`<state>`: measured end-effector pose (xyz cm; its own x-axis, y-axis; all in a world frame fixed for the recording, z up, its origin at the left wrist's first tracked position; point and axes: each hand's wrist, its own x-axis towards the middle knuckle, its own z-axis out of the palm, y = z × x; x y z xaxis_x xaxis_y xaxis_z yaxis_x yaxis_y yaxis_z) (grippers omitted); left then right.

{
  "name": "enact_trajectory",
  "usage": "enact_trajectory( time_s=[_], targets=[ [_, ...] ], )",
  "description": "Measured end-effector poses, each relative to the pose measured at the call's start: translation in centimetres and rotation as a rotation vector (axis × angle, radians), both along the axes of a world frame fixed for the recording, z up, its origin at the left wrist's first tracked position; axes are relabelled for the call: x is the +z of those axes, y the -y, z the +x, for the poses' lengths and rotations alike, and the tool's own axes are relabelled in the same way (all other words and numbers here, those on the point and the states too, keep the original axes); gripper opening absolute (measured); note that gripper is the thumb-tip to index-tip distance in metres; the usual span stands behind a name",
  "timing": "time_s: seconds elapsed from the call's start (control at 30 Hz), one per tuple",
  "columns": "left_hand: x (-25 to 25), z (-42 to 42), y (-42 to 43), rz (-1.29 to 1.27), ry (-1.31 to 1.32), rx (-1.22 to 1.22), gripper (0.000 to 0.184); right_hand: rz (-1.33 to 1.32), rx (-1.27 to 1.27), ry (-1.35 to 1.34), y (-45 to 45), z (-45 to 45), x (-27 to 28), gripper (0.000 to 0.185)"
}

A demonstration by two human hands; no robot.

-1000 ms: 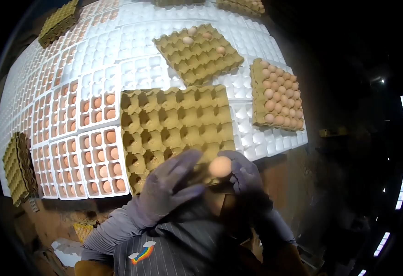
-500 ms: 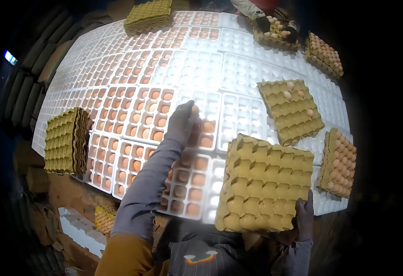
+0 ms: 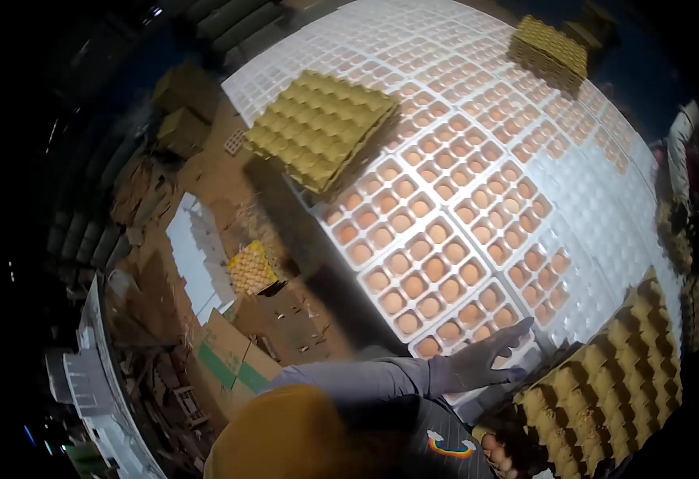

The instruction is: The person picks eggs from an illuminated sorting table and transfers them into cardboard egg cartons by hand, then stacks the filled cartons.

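My left hand (image 3: 481,363), in a grey glove, is over the near end of a white tray (image 3: 455,345) of brown eggs, palm down. Its fingers are apart and hold nothing that shows. To its right a yellowish pulp egg tray (image 3: 605,383) lies tilted, its cups without eggs. Several brown eggs (image 3: 496,452) show in shadow beside this tray's lower left corner, close to my apron. My right hand is not visible.
White trays (image 3: 445,215) filled with eggs cover the near table, with unfilled white trays (image 3: 597,199) to the right. Pulp tray stacks stand on the left edge (image 3: 321,128) and far side (image 3: 549,52). Another person's sleeve (image 3: 681,152) shows at right. Cardboard (image 3: 234,359) lies on the floor.
The view has swung left. My left hand has moved from the farther tray to the near one, and the egg at its fingertips no longer shows. My right hand has left view.
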<state>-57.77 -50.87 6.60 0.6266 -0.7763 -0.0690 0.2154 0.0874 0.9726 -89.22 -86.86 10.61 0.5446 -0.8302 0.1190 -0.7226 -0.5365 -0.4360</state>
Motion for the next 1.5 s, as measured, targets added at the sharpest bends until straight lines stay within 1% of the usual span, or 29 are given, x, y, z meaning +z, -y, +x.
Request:
enact_trajectory(
  time_s=[0.07, 0.1, 0.13, 0.23, 0.3, 0.37, 0.4, 0.43, 0.47, 0.5, 0.53, 0.6, 0.73, 0.87, 0.93, 0.97, 1.0, 1.03, 1.07, 1.13, 1.2, 1.27, 1.3, 1.33, 1.37, 1.4, 1.43, 1.47, 1.5],
  targets=[
    [1.8, -0.7, -2.0, 0.049, -0.192, 0.125, 0.071, -0.323, 0.208, -0.258, 3.4, 2.5, -2.5, 0.07],
    [0.5, -1.2, -2.6, 0.06, 0.258, 0.34, 0.07, -0.452, 0.308, -0.286, 4.8, 4.1, -3.8, 0.074],
    [-0.1, -0.5, -3.6, -0.011, 0.114, 0.471, 0.073, -0.506, 0.376, -0.227, 4.8, 6.7, -4.8, 0.078],
    [-1.2, 1.9, -6.1, -0.244, -0.328, 0.794, 0.08, -0.229, 0.492, 0.412, -9.9, 20.9, -3.7, 0.037],
    [-0.4, 3.1, -6.1, -0.3, -0.303, 0.863, 0.093, 0.055, 0.487, 0.531, -16.1, 27.0, -2.5, 0.034],
    [1.2, 4.5, -6.1, -0.164, 0.108, 0.922, 0.108, 0.169, 0.473, 0.368, -25.1, 32.4, 0.3, 0.03],
    [1.8, 5.5, -6.1, -0.051, 0.337, 0.986, 0.112, -0.206, 0.659, 0.273, -27.7, 34.0, -0.9, 0.03],
    [2.4, 6.5, -6.6, -0.253, 0.116, 1.082, 0.116, 0.269, 0.587, 0.458, -30.8, 35.4, -1.6, 0.034],
    [4.0, 8.3, -8.5, -0.17, 0.068, 1.139, 0.109, 0.625, 0.616, 0.569, -32.8, 36.8, -0.9, 0.039],
    [4.1, 10.7, -10.7, -0.08, 0.204, 1.201, 0.098, 0.975, 0.581, 0.674, -34.8, 38.3, -0.2, 0.046],
    [2.7, 13.1, -13.4, 0.001, 0.35, 1.233, 0.08, 1.204, 0.662, 0.702, -35.8, 39.0, 1.3, 0.055],
    [2.5, 17.5, -18.2, 0.126, 0.42, 1.354, 0.08, 1.151, 0.746, 0.749, -36.8, 39.0, 2.4, 0.07],
    [0.4, 25.4, -26.3, 0.378, 0.399, 1.518, 0.085, 1.031, 0.659, 0.581, -34.0, 35.8, 1.1, 0.068],
    [-6.6, 30.1, -29.7, 0.757, 0.208, 1.408, 0.091, 0.974, 0.478, 0.546, -29.9, 30.2, -1.4, 0.063],
    [-4.1, 29.6, -28.2, 0.965, 0.101, 1.349, 0.095, 1.005, 0.376, 0.537, -28.7, 27.6, -2.0, 0.058],
    [-4.6, 30.7, -29.3, 1.427, 0.188, 1.245, 0.095, 1.003, 0.359, 0.519, -27.8, 26.0, -2.7, 0.057],
    [-7.4, 31.0, -30.8, 1.323, 0.551, 1.433, 0.091, 0.985, 0.317, 0.502, -27.0, 24.2, -1.9, 0.055],
    [-9.6, 31.6, -32.5, 1.196, 1.015, 1.504, 0.084, 0.957, 0.302, 0.416, -26.5, 22.6, -1.0, 0.051],
    [-6.4, 29.7, -29.1, 0.891, 1.128, 1.455, 0.074, 0.961, 0.331, 0.395, -25.8, 20.9, -0.8, 0.047],
    [-0.8, 24.6, -18.4, 0.252, 0.759, 1.088, 0.056, 0.823, 0.291, 0.299, -24.8, 18.9, 0.5, 0.037],
    [-1.8, 19.3, -9.3, 0.252, 0.517, 0.643, 0.038, 0.634, 0.336, 0.27, -21.9, 16.3, 0.9, 0.031],
    [-0.6, 12.0, -0.3, 0.282, 0.736, 0.191, 0.029, 0.473, 0.267, 0.319, -17.8, 14.2, 1.2, 0.025],
    [-0.8, 9.1, 3.7, 0.164, 0.941, 0.067, 0.033, 0.343, 0.281, 0.319, -14.7, 12.9, -0.3, 0.023],
    [-0.2, 6.6, 7.1, 0.193, 0.952, -0.07, 0.029, 0.236, 0.274, 0.262, -11.8, 12.6, 0.5, 0.02],
    [0.0, 4.7, 10.5, 0.165, 1.027, -0.126, 0.027, 0.237, 0.233, 0.321, -9.0, 11.9, -1.9, 0.017],
    [-0.2, 3.3, 13.5, 0.14, 1.1, -0.184, 0.024, 0.031, 0.351, 0.223, -6.4, 11.9, -2.1, 0.018],
    [-1.4, 2.1, 16.1, 0.139, 1.148, -0.204, 0.028, -0.079, 0.446, 0.267, -3.6, 12.2, -3.5, 0.019],
    [-2.2, 1.1, 18.3, 0.135, 1.194, -0.228, 0.032, -0.014, 0.499, 0.149, -1.5, 12.8, -4.2, 0.023],
    [-2.2, 0.3, 19.9, 0.184, 1.301, -0.265, 0.035, -0.11, 0.569, 0.062, -0.9, 13.2, -4.1, 0.028]
  ],
)
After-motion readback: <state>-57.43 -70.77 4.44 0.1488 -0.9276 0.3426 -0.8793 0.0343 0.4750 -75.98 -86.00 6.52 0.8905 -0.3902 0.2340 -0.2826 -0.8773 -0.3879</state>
